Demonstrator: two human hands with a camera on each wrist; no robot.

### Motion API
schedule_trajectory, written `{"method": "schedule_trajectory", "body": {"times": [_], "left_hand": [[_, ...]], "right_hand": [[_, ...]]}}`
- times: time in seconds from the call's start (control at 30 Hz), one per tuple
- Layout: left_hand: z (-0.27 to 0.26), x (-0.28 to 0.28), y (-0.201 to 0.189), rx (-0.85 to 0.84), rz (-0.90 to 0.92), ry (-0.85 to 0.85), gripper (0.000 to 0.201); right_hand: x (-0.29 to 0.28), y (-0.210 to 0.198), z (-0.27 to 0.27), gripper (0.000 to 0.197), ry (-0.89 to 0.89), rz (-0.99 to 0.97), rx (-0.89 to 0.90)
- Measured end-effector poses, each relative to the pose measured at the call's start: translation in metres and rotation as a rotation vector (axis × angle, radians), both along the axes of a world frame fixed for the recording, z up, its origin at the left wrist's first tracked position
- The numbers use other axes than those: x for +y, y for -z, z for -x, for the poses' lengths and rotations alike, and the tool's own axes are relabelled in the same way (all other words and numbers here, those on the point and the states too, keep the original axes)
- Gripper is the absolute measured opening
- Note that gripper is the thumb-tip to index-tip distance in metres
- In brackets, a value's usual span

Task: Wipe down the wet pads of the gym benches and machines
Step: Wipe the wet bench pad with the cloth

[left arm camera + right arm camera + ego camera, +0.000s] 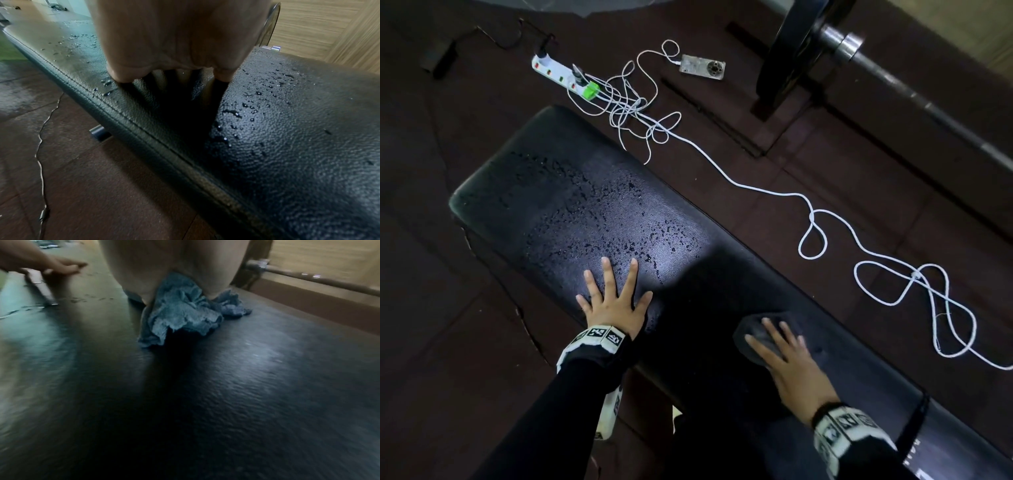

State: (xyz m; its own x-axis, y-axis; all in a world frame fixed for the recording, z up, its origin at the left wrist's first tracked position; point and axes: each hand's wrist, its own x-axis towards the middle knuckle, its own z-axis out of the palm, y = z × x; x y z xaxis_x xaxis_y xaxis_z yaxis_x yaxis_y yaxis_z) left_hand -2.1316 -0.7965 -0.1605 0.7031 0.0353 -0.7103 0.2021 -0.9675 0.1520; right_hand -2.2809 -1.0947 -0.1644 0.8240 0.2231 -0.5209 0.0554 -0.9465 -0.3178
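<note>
A long black bench pad [571, 192] runs from the upper left to the lower right, with water droplets [619, 219] beaded on its far half. My left hand [613, 301] lies flat on the pad near its left edge, fingers spread and straight; the left wrist view shows the palm [174, 40] pressed down among droplets [257, 97]. My right hand [784, 353] presses a crumpled grey-blue cloth [753, 335] onto the pad with straight fingers. In the right wrist view the cloth [183, 311] bunches out under the palm, on a part of the pad [226, 394] without droplets.
On the dark floor beyond the bench lie a white power strip [558, 73] with plugs, a tangle of white cable [804, 205] trailing right, and a phone [702, 66]. A barbell with a black plate [791, 51] stands at the upper right. A thin dark cable [41, 146] runs along the floor on the left.
</note>
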Motion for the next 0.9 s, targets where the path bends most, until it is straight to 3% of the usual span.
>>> {"method": "schedule_trajectory", "body": {"times": [0.13,0.33,0.5,0.73,0.9], "left_hand": [[0.002,0.0,0.002,-0.026,-0.003,0.0,0.065],[0.002,0.001,0.005,-0.044,-0.006,0.0,0.065],[0.002,0.002,0.006,-0.058,-0.009,0.004,0.065],[0.006,0.001,0.002,-0.127,-0.025,0.009,0.066],[0.028,-0.02,-0.004,-0.222,-0.029,-0.014,0.058]], "right_hand": [[-0.033,-0.007,-0.009,0.089,0.245,-0.042,0.018],[-0.015,-0.001,-0.085,0.063,0.465,-0.067,-0.009],[0.033,0.0,-0.112,0.061,0.261,0.001,-0.042],[0.058,0.005,-0.035,0.065,0.115,-0.061,-0.022],[0.043,-0.01,-0.018,0.065,0.137,-0.115,0.052]]}}
